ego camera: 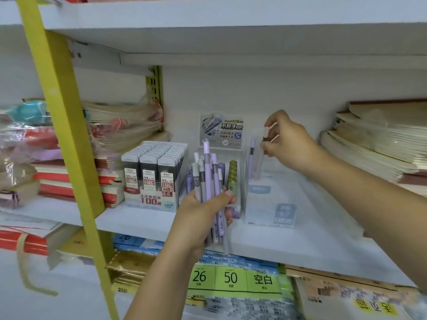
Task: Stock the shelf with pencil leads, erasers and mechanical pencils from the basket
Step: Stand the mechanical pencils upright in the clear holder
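My left hand [203, 211] grips a bunch of mechanical pencils [209, 179], purple, white and grey, held upright in front of the white shelf [143, 221]. My right hand [286, 142] pinches the top of a pink mechanical pencil [265, 137] that stands inside a clear display box [272, 199] on the shelf. A purple pencil [251, 155] stands in the same box beside it. Left of that box sits a clear box of lead tubes [232, 179] with a printed card behind it. Further left stands a box of 0.5 HB pencil leads [154, 174]. No basket is in view.
Stacks of wrapped notebooks [120, 125] fill the left of the shelf, and stacks of paper-covered books [379, 144] lie on the right. A yellow-green upright [64, 135] crosses the left side. Green labelled packs [231, 278] lie on the shelf below.
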